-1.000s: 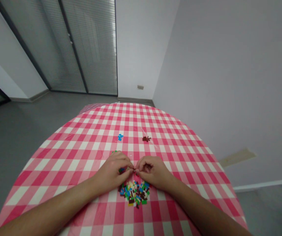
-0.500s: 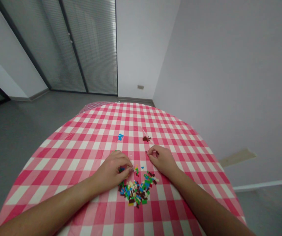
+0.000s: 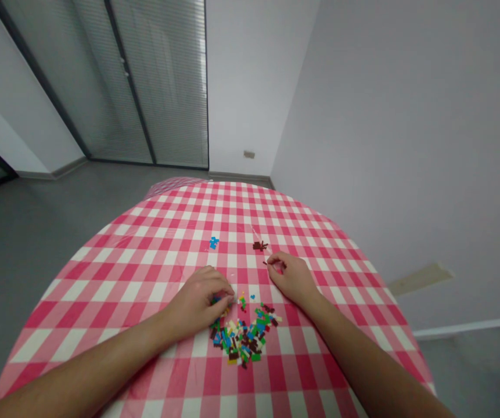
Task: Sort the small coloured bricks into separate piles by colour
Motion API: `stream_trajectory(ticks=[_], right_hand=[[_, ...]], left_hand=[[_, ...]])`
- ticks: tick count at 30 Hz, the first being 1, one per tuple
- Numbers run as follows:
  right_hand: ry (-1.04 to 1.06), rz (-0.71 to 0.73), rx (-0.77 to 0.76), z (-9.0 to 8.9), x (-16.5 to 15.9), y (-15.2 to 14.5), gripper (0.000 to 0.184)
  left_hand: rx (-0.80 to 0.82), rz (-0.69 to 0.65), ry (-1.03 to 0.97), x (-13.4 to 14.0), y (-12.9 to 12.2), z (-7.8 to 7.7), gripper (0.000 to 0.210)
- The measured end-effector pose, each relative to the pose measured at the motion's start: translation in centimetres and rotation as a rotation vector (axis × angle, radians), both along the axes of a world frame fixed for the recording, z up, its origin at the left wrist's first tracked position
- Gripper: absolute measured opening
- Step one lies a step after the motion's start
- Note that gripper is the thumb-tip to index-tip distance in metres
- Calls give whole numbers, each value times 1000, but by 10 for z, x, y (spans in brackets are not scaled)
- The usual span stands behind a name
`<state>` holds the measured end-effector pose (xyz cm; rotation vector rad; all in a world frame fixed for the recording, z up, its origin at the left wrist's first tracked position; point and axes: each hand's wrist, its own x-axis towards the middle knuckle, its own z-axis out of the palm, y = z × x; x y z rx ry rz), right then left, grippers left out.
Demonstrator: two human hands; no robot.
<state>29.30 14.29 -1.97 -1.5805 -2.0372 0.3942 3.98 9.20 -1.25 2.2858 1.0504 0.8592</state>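
My right hand (image 3: 291, 276) pinches a small dark brown building brick (image 3: 265, 263) between thumb and fingertips. It hovers just below a little cluster of dark brown bricks (image 3: 259, 246). Further left lies a small group of blue bricks (image 3: 213, 242). My left hand (image 3: 206, 295) rests at the upper left of a mixed pile of colourful bricks (image 3: 243, 342), thumb and fingers drawn together; I cannot make out what is in them. Part of the pile is hidden beneath that hand. Between the hands sit a few stray yellow and green bricks (image 3: 243, 302) and a tiny blue piece (image 3: 252, 296).
A red and white checked cloth (image 3: 180, 371) covers the round-edged table. Beyond it stand a glass partition with blinds (image 3: 166, 87) and a pale wall (image 3: 406, 128) on the right. Grey floor (image 3: 49, 232) shows at the left.
My right hand has moved slightly up and to the right, with the brown brick still at its fingertips. My left hand has barely moved.
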Motion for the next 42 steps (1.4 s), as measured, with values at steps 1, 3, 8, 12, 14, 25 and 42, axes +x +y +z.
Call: stream_trajectory(ticks=[1, 3, 8, 12, 14, 25, 42], right_hand=[[-16, 8, 6, 0, 0, 0, 14], [-69, 28, 16, 1, 0, -1, 17], [-178, 81, 33, 3, -1, -4, 21], [-215, 121, 35, 3, -1, -6, 27], [-238, 127, 35, 3, -2, -6, 29], [-275, 59, 34, 1, -4, -1, 26], [-146, 23, 26, -2, -2, 4, 16]], left_hand=[[-1, 1, 1, 0, 0, 0, 10], [-3, 6, 2, 0, 1, -1, 10], [-6, 21, 4, -1, 2, -2, 10], [-8, 32, 3, -1, 2, -1, 9], [-9, 36, 4, -1, 2, 0, 8], [-12, 33, 8, -1, 2, -1, 8], [-18, 25, 16, 1, 1, 0, 9]])
